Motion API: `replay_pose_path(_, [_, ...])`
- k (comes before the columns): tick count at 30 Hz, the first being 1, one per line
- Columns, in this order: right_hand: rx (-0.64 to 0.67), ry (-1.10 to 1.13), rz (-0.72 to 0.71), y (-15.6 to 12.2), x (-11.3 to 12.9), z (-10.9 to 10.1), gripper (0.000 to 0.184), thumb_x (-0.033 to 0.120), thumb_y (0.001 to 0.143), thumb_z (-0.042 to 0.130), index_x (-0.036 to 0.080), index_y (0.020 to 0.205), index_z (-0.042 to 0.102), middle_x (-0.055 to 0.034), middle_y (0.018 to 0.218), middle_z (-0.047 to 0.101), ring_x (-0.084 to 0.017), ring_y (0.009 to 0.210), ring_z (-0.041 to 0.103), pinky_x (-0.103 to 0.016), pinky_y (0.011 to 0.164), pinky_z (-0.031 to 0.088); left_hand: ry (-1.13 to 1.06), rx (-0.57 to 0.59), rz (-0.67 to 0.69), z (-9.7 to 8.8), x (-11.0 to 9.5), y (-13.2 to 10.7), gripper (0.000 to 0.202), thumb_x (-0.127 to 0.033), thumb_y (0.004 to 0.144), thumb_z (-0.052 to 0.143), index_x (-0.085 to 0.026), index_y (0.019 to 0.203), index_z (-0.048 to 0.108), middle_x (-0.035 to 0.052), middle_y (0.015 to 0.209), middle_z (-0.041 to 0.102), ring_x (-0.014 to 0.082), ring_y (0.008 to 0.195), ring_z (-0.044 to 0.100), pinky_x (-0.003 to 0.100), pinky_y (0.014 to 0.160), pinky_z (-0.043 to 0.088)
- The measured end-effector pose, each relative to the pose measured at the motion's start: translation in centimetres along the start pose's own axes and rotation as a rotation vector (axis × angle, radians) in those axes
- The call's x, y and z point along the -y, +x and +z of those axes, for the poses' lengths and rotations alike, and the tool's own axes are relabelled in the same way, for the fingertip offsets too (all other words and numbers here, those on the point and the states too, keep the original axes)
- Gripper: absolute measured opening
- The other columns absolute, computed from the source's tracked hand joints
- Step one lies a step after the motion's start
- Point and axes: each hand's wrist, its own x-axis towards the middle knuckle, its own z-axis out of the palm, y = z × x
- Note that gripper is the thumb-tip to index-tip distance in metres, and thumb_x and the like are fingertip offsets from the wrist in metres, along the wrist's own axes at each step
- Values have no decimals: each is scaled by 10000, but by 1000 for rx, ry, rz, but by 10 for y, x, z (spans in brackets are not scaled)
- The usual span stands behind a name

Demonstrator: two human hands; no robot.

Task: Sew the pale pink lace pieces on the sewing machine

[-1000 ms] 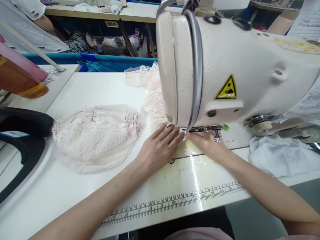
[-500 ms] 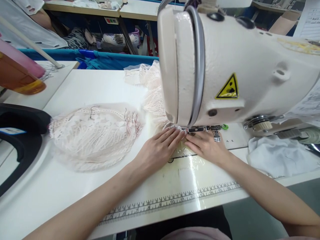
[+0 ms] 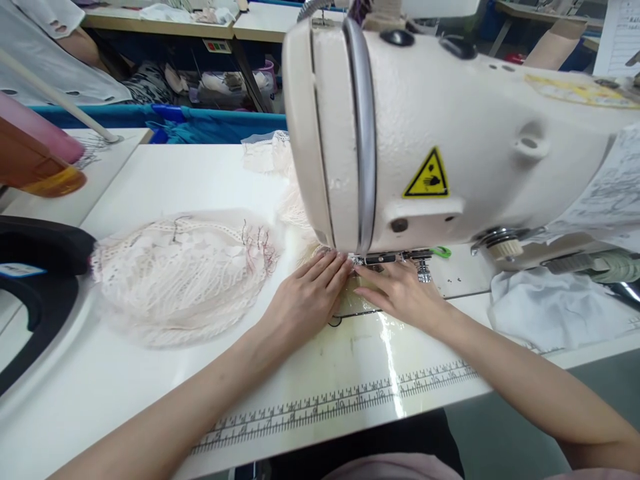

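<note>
Hands (image 3: 306,297) perhaps leftward over tabletop (image 3: 145,180)

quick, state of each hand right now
Left hand: open, laid flat at the pale lace.
Right hand: open, thumb spread apart, nothing visibly gripped.

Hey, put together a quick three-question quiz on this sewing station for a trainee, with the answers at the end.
1. True or false: the warning sign on the sewing machine is round.
2. Which hand is nearer the oval lace piece? A) left B) right
3. Fill in: along the front edge of the white table runs a printed ____.

Key:
1. False, it is triangular.
2. A, the left hand.
3. Ruler scale.
</note>
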Motion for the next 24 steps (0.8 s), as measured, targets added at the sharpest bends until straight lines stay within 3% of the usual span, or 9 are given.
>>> replay_pose_path(9, [-78, -18, -6, 0, -2, 1, 357, 475, 958, 448, 263, 1142, 669, -29, 869, 700, -183, 772, 630, -372, 810, 467, 37, 8, -12, 1, 0, 1, 370, -188, 936, 440, -30, 1233, 594, 175, 1275, 612, 304, 1219, 561, 439, 1042, 480])
replay_pose_path(14, [-143, 63, -13, 3, -9, 1, 220, 367, 944, 515, 238, 935, 693, 19, 895, 728, -150, 790, 635, -337, 872, 417, 38, 2, -36, 0, 1, 2, 386, -183, 923, 422, -30, 1236, 589, 185, 1278, 610, 304, 1209, 571, 455, 1034, 475])
replay_pose_path(17, [-152, 104, 28, 3, -11, 3, 241, 365, 955, 488, 235, 921, 688, 21, 819, 728, -152, 772, 641, -323, 853, 405, 35, 0, -56, 1, 1, 2, 398, -187, 921, 411, -21, 1241, 578, 187, 1270, 616, 312, 1215, 563, 479, 1047, 453])
replay_pose_path(24, [-159, 119, 56, -3, -15, 8, 254, 383, 952, 491, 227, 911, 687, 2, 812, 736, -166, 726, 639, -332, 846, 382, -10, 126, -232, -5, -6, 3, 452, -254, 917, 431, -73, 1325, 501, 166, 1346, 557, 332, 1305, 458, 513, 1066, 403])
